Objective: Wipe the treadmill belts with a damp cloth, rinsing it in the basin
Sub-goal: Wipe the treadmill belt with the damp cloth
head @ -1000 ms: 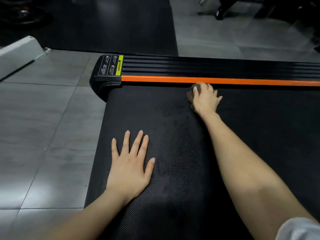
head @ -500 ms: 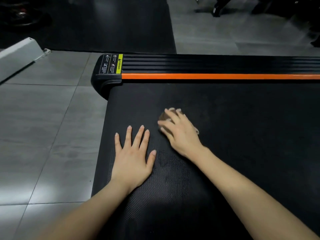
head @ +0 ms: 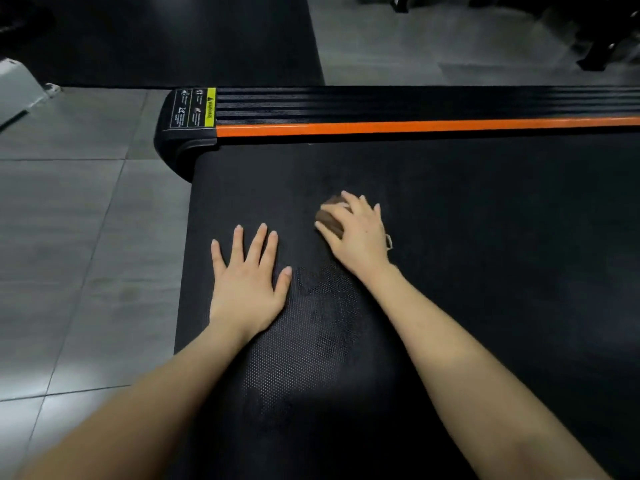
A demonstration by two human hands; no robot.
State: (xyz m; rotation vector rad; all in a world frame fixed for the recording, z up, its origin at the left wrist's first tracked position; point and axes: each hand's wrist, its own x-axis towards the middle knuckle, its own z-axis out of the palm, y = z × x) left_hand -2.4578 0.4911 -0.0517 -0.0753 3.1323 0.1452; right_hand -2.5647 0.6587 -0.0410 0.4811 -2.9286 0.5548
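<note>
Grey floor tiles spread out on my left. Beyond them, a black rubber mat covers the floor ahead of me. A white machine base pokes in at the far left edge. A dark equipment frame stands blurred at top right.

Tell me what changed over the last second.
The right hand, gripping the cloth, slid it back across the belt from the orange rail toward the person and leftward, ending near the left hand. The left hand stayed flat on the belt; nothing was let go.
</note>
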